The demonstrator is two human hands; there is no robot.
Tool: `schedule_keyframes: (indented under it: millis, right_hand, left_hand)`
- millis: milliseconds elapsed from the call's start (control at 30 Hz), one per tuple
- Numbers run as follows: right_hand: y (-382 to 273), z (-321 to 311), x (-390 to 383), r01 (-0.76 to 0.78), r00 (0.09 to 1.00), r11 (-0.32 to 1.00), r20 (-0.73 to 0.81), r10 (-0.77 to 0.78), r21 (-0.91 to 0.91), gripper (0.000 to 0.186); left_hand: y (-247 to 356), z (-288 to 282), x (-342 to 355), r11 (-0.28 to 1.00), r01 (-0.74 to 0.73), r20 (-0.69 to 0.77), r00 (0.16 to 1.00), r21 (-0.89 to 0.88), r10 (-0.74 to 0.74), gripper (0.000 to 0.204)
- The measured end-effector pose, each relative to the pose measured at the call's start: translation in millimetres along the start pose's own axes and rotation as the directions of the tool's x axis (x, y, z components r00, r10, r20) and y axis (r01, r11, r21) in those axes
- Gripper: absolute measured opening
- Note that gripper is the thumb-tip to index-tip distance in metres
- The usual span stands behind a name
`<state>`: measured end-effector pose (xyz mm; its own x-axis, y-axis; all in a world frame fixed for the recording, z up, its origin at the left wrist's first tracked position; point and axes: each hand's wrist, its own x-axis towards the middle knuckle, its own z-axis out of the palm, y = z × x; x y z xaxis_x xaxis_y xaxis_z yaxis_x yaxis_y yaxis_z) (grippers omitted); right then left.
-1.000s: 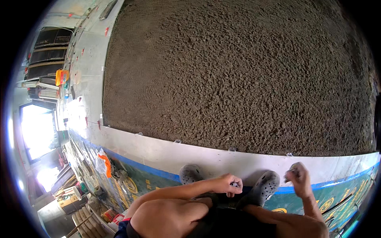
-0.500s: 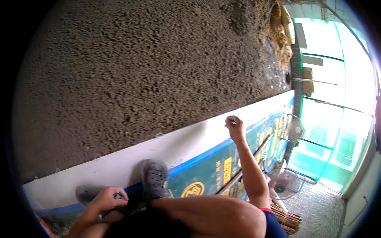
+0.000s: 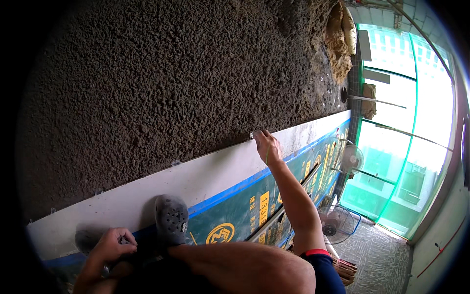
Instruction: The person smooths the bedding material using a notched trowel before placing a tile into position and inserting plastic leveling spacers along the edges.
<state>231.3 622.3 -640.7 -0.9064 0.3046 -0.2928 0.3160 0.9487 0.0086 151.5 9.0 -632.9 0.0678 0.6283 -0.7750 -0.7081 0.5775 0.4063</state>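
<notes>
My right hand is at the far edge of the white tile strip, its fingers pinched on a small pale tile clip where the tile meets the mortar. Similar translucent clips stand along that edge, one tile clip in the middle and others farther left. Low on the left, my left hand is curled near my knee. Something small and greyish shows between its fingers, too little to name. Rough, dark, damp mortar spreads beyond the tile.
My grey clog stands on the tile beside green protective sheeting edged with blue tape. A long thin bar lies on the sheeting. Two fans, one a floor fan, stand at right, before green netting. A torn sack sits at far right.
My right hand has moved left and slightly away from me, from over the tile to its far edge, with a clip at its fingertips. The view has shifted; my left hand stays curled.
</notes>
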Motion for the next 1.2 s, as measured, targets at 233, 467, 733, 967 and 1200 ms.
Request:
schedule_keyframes:
  millis: [233,467,733,967,1200]
  right_hand:
    - [-0.5,0.5,-4.4,0.134,0.990,0.990,0.057,-0.132,-0.039,0.008]
    - [-1.3,-9.0,10.1,0.158,0.949,0.982,0.290,-0.121,-0.105,0.021]
    - [-25.7,-12.7,-27.8,0.015,0.999,1.000,-0.042,-0.016,-0.021,0.012]
    - [-199.5,-9.2,-124.8,0.015,0.808,0.775,0.449,-0.382,0.632,0.016]
    - [-312.1,-99.2,-119.1,-0.439,0.548,0.672,0.771,-0.326,0.596,0.030]
  left_hand:
    - [-5.4,-2.9,7.3,0.996,-0.068,0.007,0.998,0.058,0.068,0.012]
    - [8.7,-2.2,5.6,1.000,0.002,-0.007,1.000,0.031,-0.002,0.013]
    - [8.4,-8.7,3.3,0.996,-0.073,-0.038,0.996,0.055,0.075,0.013]
    - [27.2,-28.1,-16.9,1.000,-0.006,0.009,1.000,0.030,0.006,0.026]
    - [13.4,-67.5,-55.3,0.982,-0.189,-0.081,0.979,-0.016,0.187,0.016]
